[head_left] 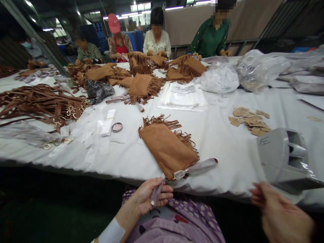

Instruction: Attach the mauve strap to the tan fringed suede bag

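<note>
A brown fringed suede pouch (169, 146) lies on the white-covered table near its front edge. My left hand (152, 195) is closed on a strap end wrapped in clear plastic (157, 194), just below the pouch's near corner. Another plastic-wrapped strap end (202, 167) sticks out to the right from the same corner. My right hand (280, 212) is at the lower right, by the grey tape dispenser (272, 155). Its fingers are bent together and blurred; whether anything small is between them I cannot make out.
Brown straps with metal clasps (43, 104) are heaped at left, beside a small round tin (117, 127). A stack of white bags (183, 96) lies behind the pouch. Cardboard tags (250, 120) sit at right. Further back are fringed pouches (139, 84) and several people working.
</note>
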Demonstrator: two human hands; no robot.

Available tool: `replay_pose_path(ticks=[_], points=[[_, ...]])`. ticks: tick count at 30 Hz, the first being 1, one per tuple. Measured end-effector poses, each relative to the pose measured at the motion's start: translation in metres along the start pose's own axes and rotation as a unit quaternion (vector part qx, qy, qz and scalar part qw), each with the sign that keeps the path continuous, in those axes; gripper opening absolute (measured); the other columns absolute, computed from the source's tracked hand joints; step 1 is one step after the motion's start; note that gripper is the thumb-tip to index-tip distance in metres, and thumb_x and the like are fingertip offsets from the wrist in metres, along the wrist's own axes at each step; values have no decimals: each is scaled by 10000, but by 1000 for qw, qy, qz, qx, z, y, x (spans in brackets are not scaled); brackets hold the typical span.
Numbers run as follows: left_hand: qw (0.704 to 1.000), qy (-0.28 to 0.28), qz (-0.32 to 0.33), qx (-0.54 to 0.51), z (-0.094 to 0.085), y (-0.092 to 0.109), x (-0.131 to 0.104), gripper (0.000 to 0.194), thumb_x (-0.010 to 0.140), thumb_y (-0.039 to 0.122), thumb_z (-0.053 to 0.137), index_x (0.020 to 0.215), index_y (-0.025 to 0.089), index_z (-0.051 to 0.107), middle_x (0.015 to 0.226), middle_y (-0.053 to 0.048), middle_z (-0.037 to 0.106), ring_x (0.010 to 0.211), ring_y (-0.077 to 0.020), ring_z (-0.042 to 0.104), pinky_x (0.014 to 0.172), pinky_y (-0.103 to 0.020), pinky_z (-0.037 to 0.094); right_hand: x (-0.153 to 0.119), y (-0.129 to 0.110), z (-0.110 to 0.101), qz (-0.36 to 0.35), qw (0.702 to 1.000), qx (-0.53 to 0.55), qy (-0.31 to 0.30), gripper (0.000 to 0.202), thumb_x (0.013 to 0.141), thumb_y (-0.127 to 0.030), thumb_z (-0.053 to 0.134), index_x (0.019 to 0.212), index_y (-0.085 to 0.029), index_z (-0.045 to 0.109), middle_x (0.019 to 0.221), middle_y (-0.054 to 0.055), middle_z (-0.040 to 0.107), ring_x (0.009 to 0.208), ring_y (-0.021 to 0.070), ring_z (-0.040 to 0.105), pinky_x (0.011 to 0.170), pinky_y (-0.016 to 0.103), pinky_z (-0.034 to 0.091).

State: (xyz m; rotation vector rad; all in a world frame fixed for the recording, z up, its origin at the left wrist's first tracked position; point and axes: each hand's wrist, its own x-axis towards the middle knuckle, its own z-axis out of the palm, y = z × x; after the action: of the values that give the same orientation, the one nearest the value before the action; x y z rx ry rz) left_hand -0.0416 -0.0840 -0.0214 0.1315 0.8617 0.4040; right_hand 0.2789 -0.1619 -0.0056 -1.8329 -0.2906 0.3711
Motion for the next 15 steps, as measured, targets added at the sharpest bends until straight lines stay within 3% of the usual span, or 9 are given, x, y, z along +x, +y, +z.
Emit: replay_pose_path(ticks=[1, 2, 3, 5, 7, 9, 12, 15], points=[[1000, 2, 3, 3, 0, 0, -1, 300, 889, 349, 556, 899, 68, 661, 819, -90, 734, 718, -189, 704, 594, -243, 547, -26, 1, 15, 92, 990, 14, -105, 477, 505, -617, 750, 647, -173, 651, 618, 110, 639, 510, 183, 554, 483, 356, 450], [1000, 7, 6, 7, -1, 0, -1, 295, 889, 349, 556, 895, 72, 658, 813, -89, 733, 706, -186, 703, 584, -240, 544, -51, 1, 30, 167, 957, 13, -236, 499, 506, -608, 766, 667, -145, 675, 613, 117, 656, 498, 167, 554, 464, 318, 445], [1000, 13, 6, 11, -1, -1, -2, 305, 892, 353, 550, 883, 67, 655, 794, -92, 730, 690, -182, 701, 573, -236, 540, -75, 2, 45, 223, 918, 16, -327, 521, 522, -610, 767, 703, -128, 688, 626, 119, 672, 484, 145, 546, 431, 275, 422], [1000, 23, 8, 19, 0, -1, -2, 316, 896, 352, 542, 871, 55, 647, 746, -96, 717, 643, -167, 690, 555, -225, 528, -114, 3, 72, 294, 854, 47, -427, 525, 560, -575, 778, 801, -117, 694, 734, 116, 711, 500, 97, 548, 422, 198, 399], [999, 30, 18, 28, 0, -1, -3, 286, 888, 341, 556, 890, 66, 632, 705, -81, 700, 562, -136, 656, 526, -212, 508, -136, 2, 93, 313, 823, 83, -467, 473, 606, -544, 770, 804, -125, 675, 776, 93, 714, 496, 65, 535, 407, 155, 373], [998, 29, 39, 36, -1, -3, -3, 251, 868, 341, 588, 887, 91, 607, 641, -38, 664, 450, -84, 570, 490, -192, 474, -144, 1, 110, 299, 818, 97, -481, 428, 636, -517, 760, 763, -123, 652, 781, 81, 708, 475, 45, 507, 374, 132, 322], [996, -1, 74, 58, -3, -6, -2, 327, 785, 419, 686, 816, 129, 538, 511, 57, 533, 337, -9, 341, 409, -144, 356, -143, 2, 126, 256, 841, 78, -470, 391, 643, -485, 757, 678, -128, 603, 570, 16, 631, 394, 28, 414, 331, 133, 227], [988, -3, 107, 115, -4, -11, 0, 498, 664, 559, 746, 793, 191, 436, 445, 129, 387, 323, 0, 180, 346, -137, 170, -140, 8, 134, 229, 862, 59, -449, 389, 623, -470, 760, 617, -157, 530, 387, -66, 467, 337, 29, 329, 328, 154, 181]])
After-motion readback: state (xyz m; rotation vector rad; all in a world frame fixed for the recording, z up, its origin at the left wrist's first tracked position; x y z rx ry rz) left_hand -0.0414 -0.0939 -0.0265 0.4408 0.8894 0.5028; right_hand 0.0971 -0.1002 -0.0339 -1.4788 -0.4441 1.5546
